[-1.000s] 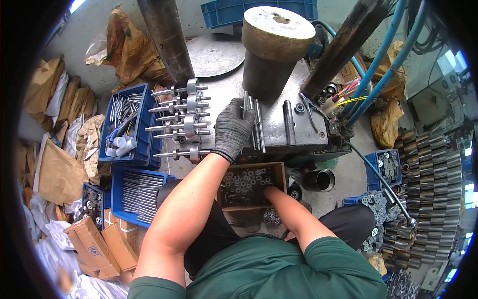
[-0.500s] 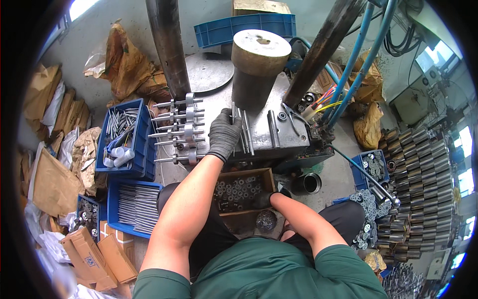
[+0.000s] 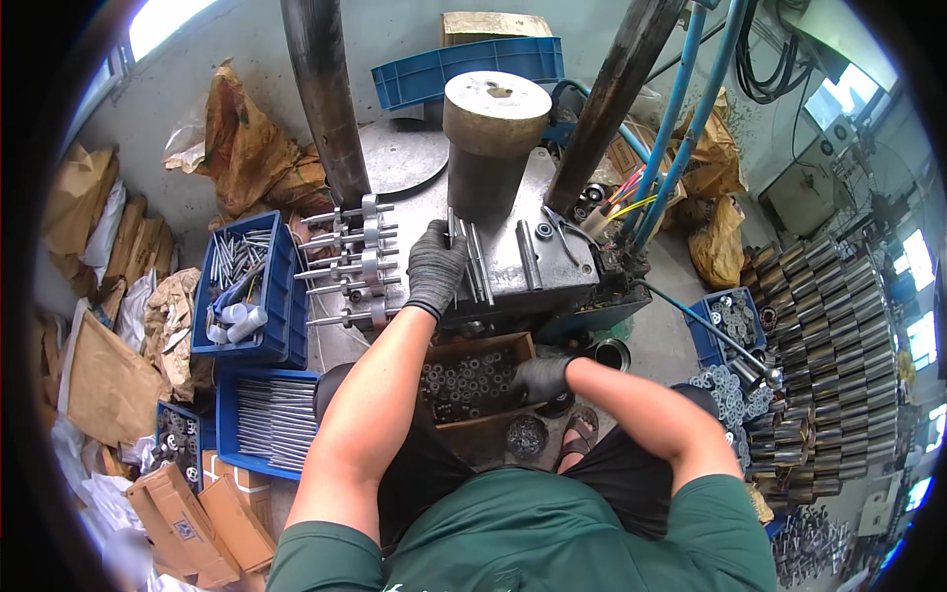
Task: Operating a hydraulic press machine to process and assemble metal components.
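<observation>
My left hand [image 3: 435, 268], in a dark grey glove, is closed around a slim metal rod [image 3: 452, 225] standing near the front of the steel press table [image 3: 503, 264]. Beside it, more metal rods [image 3: 479, 264] lie close together on the table. My right hand [image 3: 543, 381], gloved too, is at the right end of a wooden box [image 3: 478, 348] of small metal rings [image 3: 462, 380]. Its fingers look curled; what they hold, if anything, does not show. Left of my left hand, several shafts with round collars [image 3: 371, 266] lie in a row.
A thick steel cylinder [image 3: 493, 138] rises behind the rods, between two dark columns [image 3: 324, 99]. To the left stand blue bins, one [image 3: 229, 459] with long shafts. A short bar [image 3: 529, 255] and a small ring [image 3: 544, 230] lie right on the table. Stacked metal tubes [image 3: 829, 345] fill the far right.
My right hand has come up and right from inside the wooden box to its right end. My left hand stays on the rod. The whole view has shifted slightly.
</observation>
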